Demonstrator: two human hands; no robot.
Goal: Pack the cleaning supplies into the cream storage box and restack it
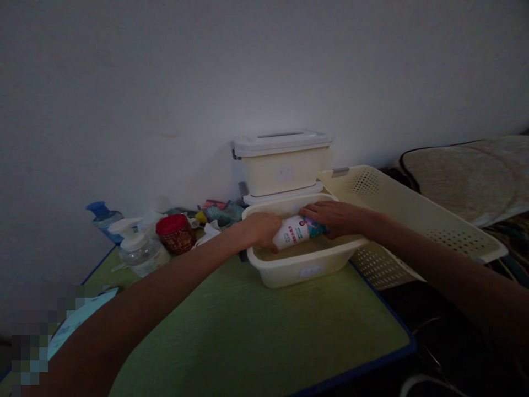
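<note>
Cream plastic below, gripping a printed white-and-teal pack at both ends in the head view: closing the left hand on its white end and the right hand on its teal end, holding it sideways inside an open cream tub. Apparently handling it within the rim, any shift likely calling for both grips moving together. Working before a lidded storage box, its contents hidden, and beside a perforated cream basket.

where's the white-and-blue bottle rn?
Head view, just right of centre: the white-and-blue bottle is within the open cream tub, held between the left hand and right hand, in front of the lidded box.
</note>
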